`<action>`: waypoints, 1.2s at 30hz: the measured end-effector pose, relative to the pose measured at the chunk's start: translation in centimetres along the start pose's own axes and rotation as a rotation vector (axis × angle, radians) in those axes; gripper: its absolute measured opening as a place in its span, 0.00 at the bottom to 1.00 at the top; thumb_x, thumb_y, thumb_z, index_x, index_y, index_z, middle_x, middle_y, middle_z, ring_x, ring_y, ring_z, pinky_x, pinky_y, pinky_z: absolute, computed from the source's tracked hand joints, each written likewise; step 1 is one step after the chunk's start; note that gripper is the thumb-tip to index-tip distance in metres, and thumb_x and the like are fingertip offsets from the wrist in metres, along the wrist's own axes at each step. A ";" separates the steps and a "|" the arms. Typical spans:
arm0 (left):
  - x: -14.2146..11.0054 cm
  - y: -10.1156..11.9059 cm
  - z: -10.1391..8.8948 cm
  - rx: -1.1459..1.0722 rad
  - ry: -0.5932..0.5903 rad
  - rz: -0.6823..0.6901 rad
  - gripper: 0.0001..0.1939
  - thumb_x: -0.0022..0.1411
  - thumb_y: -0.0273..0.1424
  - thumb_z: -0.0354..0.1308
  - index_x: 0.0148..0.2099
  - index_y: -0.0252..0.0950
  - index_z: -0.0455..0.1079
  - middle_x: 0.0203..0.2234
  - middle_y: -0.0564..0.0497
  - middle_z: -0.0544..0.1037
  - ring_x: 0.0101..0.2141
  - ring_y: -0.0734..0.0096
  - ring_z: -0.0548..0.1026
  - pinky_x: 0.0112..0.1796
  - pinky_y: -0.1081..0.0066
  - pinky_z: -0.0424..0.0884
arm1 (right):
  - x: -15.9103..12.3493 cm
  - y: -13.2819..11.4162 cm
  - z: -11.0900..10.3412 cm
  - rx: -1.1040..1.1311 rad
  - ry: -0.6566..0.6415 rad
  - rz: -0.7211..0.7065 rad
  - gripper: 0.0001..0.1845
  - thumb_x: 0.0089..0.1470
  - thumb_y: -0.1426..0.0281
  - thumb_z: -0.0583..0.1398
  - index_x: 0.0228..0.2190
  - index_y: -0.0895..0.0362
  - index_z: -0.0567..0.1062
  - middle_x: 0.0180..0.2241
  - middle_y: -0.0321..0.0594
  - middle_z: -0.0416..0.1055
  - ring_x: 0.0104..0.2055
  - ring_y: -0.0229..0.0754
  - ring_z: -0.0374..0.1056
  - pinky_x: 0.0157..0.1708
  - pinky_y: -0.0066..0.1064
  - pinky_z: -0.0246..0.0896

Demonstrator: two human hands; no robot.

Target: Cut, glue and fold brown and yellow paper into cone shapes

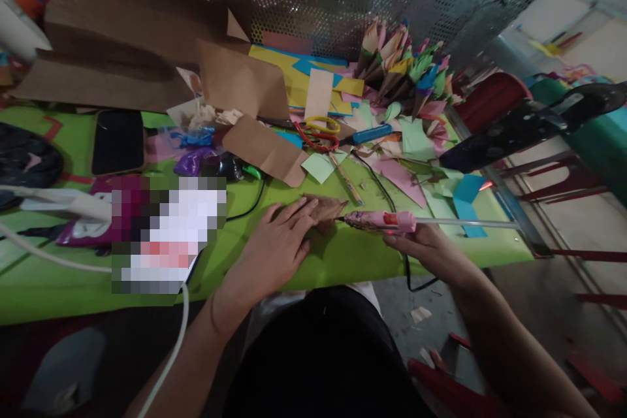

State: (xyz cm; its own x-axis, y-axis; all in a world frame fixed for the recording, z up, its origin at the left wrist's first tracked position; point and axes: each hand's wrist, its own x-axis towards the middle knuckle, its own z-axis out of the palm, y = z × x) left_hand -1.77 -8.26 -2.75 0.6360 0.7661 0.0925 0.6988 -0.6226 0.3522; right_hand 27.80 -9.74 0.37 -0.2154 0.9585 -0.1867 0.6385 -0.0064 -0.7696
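My left hand [281, 241] lies with its fingers stretched out flat over a small piece of brown paper [329, 209], pressing it to the green tabletop. My right hand [426, 245] is wrapped round a pink hot glue gun [379, 221]; its nozzle points left and meets or nearly meets the paper's right edge. A long clear glue stick [465, 223] sticks out from the gun's back. Just beyond the paper are a patterned pencil [349, 181] and a light green paper square [321, 167].
Scissors [318, 137], a blue-handled cutter [375, 134] and brown card [264, 150] lie behind. Small paper-wrapped bouquets [406, 68] stand at the back right. Leftward are a dark phone [117, 142], a blurred-out bright object [181, 228] and a white cable [183, 320]. A black cord [407, 268] hangs over the front edge.
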 end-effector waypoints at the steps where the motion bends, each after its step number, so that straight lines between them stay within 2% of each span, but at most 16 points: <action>1: 0.0 0.0 0.0 0.000 0.008 0.003 0.18 0.72 0.28 0.47 0.62 0.37 0.64 0.69 0.45 0.62 0.68 0.62 0.58 0.64 0.52 0.56 | 0.0 0.1 -0.1 0.026 0.013 0.017 0.24 0.56 0.50 0.62 0.43 0.56 0.81 0.37 0.42 0.80 0.42 0.51 0.75 0.45 0.39 0.71; 3: 0.0 -0.2 0.2 0.002 0.032 0.010 0.17 0.72 0.29 0.47 0.59 0.38 0.66 0.68 0.45 0.63 0.68 0.60 0.59 0.63 0.51 0.57 | -0.1 0.4 -0.5 0.107 0.071 0.061 0.25 0.54 0.48 0.63 0.36 0.58 0.81 0.29 0.40 0.77 0.33 0.46 0.73 0.35 0.35 0.69; 6: 0.1 -0.7 0.6 0.010 0.075 0.039 0.15 0.72 0.31 0.47 0.57 0.39 0.68 0.67 0.45 0.64 0.67 0.58 0.61 0.61 0.50 0.60 | -0.2 1.2 -1.5 0.242 0.228 0.096 0.28 0.49 0.44 0.64 0.29 0.58 0.77 0.19 0.36 0.68 0.20 0.37 0.61 0.20 0.30 0.57; 9: 0.3 -1.0 0.8 0.020 0.105 0.060 0.15 0.71 0.30 0.47 0.54 0.39 0.70 0.66 0.44 0.66 0.65 0.57 0.64 0.59 0.50 0.61 | 0.1 2.4 -2.8 0.328 0.443 0.121 0.28 0.48 0.43 0.64 0.26 0.56 0.74 0.16 0.34 0.65 0.17 0.35 0.55 0.16 0.29 0.48; 11: 0.3 -1.0 0.7 0.019 0.117 0.062 0.14 0.71 0.29 0.48 0.53 0.39 0.71 0.65 0.43 0.68 0.63 0.57 0.66 0.59 0.51 0.62 | 0.5 3.3 -3.5 0.364 0.565 0.142 0.26 0.46 0.44 0.65 0.25 0.55 0.72 0.15 0.33 0.65 0.17 0.35 0.55 0.16 0.28 0.47; 13: 0.4 -0.8 0.5 0.020 0.131 0.055 0.14 0.70 0.29 0.49 0.53 0.39 0.71 0.63 0.43 0.70 0.62 0.56 0.69 0.59 0.51 0.62 | 1.2 4.5 -4.1 0.390 0.632 0.154 0.24 0.44 0.47 0.67 0.25 0.54 0.69 0.15 0.31 0.65 0.17 0.35 0.58 0.17 0.28 0.50; 18: 0.7 -0.2 -0.7 0.022 0.149 0.026 0.13 0.71 0.28 0.49 0.53 0.38 0.71 0.60 0.45 0.74 0.56 0.57 0.74 0.54 0.54 0.66 | 2.9 7.2 -4.8 0.344 0.638 0.142 0.19 0.44 0.52 0.66 0.29 0.53 0.70 0.20 0.32 0.68 0.23 0.39 0.65 0.22 0.30 0.58; 21: 1.6 0.1 -1.5 0.005 0.149 0.005 0.12 0.72 0.29 0.48 0.53 0.38 0.71 0.53 0.46 0.79 0.51 0.58 0.77 0.50 0.55 0.67 | 3.2 8.4 -5.2 0.171 0.635 0.108 0.18 0.47 0.53 0.65 0.30 0.54 0.73 0.23 0.35 0.71 0.26 0.42 0.67 0.25 0.32 0.59; 24: 3.1 0.1 -2.1 0.021 0.122 -0.048 0.11 0.73 0.31 0.48 0.48 0.38 0.72 0.43 0.47 0.83 0.44 0.59 0.79 0.48 0.56 0.67 | 2.7 8.7 -5.6 -0.032 0.671 0.147 0.20 0.48 0.51 0.64 0.33 0.55 0.75 0.27 0.39 0.74 0.29 0.44 0.68 0.29 0.34 0.60; 27: 4.7 0.1 -2.5 0.086 0.077 -0.117 0.11 0.73 0.31 0.50 0.42 0.36 0.72 0.33 0.47 0.82 0.38 0.60 0.79 0.44 0.58 0.69 | 1.8 8.2 -5.8 -0.211 0.675 0.198 0.21 0.50 0.50 0.62 0.34 0.55 0.77 0.32 0.43 0.76 0.30 0.46 0.69 0.30 0.36 0.60; 30: 5.7 0.0 -2.4 0.118 0.076 -0.137 0.07 0.70 0.30 0.54 0.42 0.36 0.72 0.35 0.47 0.80 0.39 0.59 0.78 0.42 0.60 0.71 | 0.5 6.9 -5.6 -0.334 0.711 0.175 0.19 0.54 0.51 0.60 0.34 0.53 0.77 0.35 0.45 0.76 0.28 0.45 0.68 0.31 0.38 0.60; 33: 5.9 0.0 -2.0 0.138 0.096 -0.117 0.06 0.68 0.29 0.57 0.45 0.37 0.75 0.41 0.45 0.78 0.44 0.57 0.76 0.44 0.60 0.72 | -0.8 5.0 -4.6 -0.357 0.714 0.057 0.15 0.58 0.54 0.59 0.35 0.52 0.76 0.36 0.47 0.75 0.29 0.46 0.69 0.33 0.39 0.62; 36: 5.4 0.1 -1.4 0.154 0.094 -0.098 0.10 0.68 0.27 0.57 0.49 0.39 0.77 0.42 0.44 0.76 0.45 0.56 0.75 0.44 0.59 0.73 | -1.6 2.9 -2.9 -0.330 0.613 -0.140 0.14 0.62 0.57 0.57 0.36 0.52 0.76 0.37 0.47 0.75 0.34 0.49 0.72 0.36 0.41 0.66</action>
State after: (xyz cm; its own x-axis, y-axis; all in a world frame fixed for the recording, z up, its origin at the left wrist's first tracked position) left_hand 1.28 -3.95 -0.89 0.5340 0.8314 0.1536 0.8023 -0.5556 0.2181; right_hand 32.21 -10.48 0.20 0.0812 0.9323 0.3524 0.8466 0.1221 -0.5181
